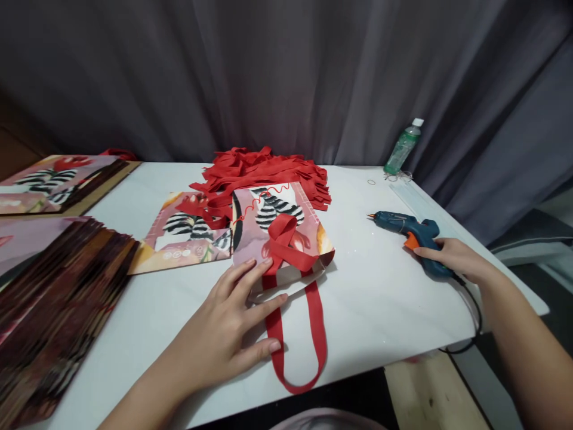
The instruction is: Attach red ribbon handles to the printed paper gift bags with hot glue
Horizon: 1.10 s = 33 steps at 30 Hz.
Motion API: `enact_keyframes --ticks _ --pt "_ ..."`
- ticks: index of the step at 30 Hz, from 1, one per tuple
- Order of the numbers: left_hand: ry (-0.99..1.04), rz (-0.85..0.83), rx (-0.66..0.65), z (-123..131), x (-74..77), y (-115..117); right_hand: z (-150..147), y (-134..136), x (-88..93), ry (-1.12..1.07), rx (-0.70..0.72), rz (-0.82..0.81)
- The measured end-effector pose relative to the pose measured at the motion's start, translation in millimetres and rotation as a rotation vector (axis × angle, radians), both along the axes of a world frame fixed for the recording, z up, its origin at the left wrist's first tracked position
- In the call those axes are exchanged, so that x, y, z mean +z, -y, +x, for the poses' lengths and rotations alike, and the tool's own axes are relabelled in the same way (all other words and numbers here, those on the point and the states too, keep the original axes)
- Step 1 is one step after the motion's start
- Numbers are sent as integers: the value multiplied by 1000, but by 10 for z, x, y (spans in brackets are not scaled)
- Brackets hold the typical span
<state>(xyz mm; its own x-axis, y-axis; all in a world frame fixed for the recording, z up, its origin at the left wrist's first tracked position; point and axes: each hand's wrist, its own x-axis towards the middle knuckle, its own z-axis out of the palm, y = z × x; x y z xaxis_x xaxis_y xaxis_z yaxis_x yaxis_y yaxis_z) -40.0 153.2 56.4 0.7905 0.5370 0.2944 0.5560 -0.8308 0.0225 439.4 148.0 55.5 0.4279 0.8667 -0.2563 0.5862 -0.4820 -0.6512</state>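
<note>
Head view: a person's two hands are working at a white table [358, 310], with a printed bag [254, 234] lying near its middle, face up. The left hand [233, 319] is resting at the bag's near left edge, its fingers spreading apart rather than closing; two fingertips are touching the printed face, and the thumb is reaching the side of a red strap [317, 322], which is looping toward the person. A second red strap [280, 230] is crossing over itself on top of the print. The right hand [456, 257] is clasping the handle of a blue glue gun [398, 222], fingers together around it; the nozzle is pointing left, toward the bag but well apart from it, and a black cable [477, 307] is trailing off the near edge. Another printed bag [183, 242] is lying just to the left, while a heap of red straps [268, 170] is spreading behind both. Farther left, I am seeing a thick stack of printed bags [76, 286]. A green bottle [403, 149] is standing at the far right, before a grey curtain [286, 77].
</note>
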Motion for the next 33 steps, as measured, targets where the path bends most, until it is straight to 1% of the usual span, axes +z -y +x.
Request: enact_keyframes --ticks 3,4,6,8,9,10,13,14,16,19,23,27,30,33 --pt "2 23 -11 1 -6 -11 -100 204 36 -255 -47 23" --pt "3 32 -15 3 -7 -15 -155 305 40 -362 -80 68" --pt "6 42 -21 10 -6 -20 -279 541 32 -582 -174 141" --pt "15 40 -24 18 -2 -25 -412 796 7 -707 -313 188" --pt "24 36 -24 22 0 -27 -479 920 -8 -772 -342 189" --pt "33 30 -22 24 1 -30 -549 1036 -22 -850 -330 180" --pt "52 16 -20 29 0 -31 -769 1320 -48 -1110 -147 160" --pt "52 10 -21 31 -1 -29 -844 1387 -50 -1172 -98 149" --pt "46 3 -21 37 1 -21 -987 1478 -43 -1271 -59 100" --pt "37 -7 -8 52 9 -2 -1175 1520 -22 -1399 -42 -11" --pt "34 -27 -7 69 32 20 -1380 1463 -2 -1469 -30 -106" --pt "36 -30 -27 79 58 34 -1554 1363 -31 -1533 23 -102" --pt "20 -39 -27 82 66 44 -1686 1294 -53 -1549 9 -99" --pt "26 -62 -17 90 60 49 -1825 1239 -25 -1525 -4 -80"
